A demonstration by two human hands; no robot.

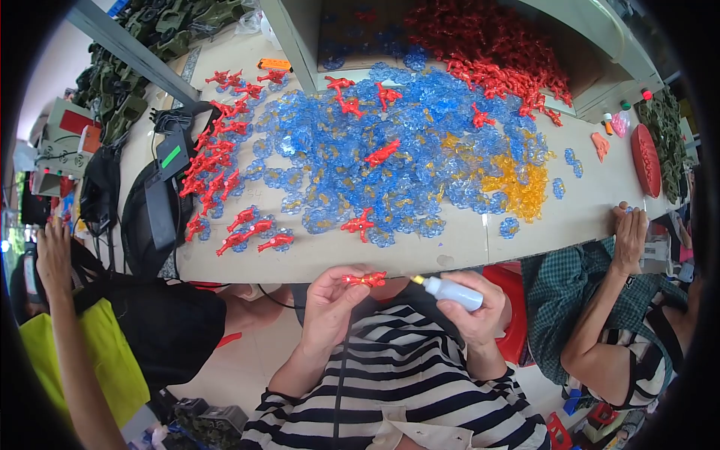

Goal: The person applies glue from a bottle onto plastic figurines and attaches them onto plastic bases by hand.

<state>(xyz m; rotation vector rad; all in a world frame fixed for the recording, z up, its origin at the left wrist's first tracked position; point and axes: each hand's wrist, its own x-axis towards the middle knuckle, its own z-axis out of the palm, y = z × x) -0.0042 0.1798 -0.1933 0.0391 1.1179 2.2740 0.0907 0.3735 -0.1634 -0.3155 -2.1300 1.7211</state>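
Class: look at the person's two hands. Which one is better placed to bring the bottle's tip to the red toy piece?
Right. The right hand holds the small white bottle, its yellow tip pointing at the red toy piece held in the left hand.

One head-worn fisheye view looks steeply down from close above the table (pixel 450 247), with edges bending toward the rim.

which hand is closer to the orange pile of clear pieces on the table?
Right. The right hand, holding a small white bottle, is below the orange pile; the left hand, holding a red toy piece, is further left.
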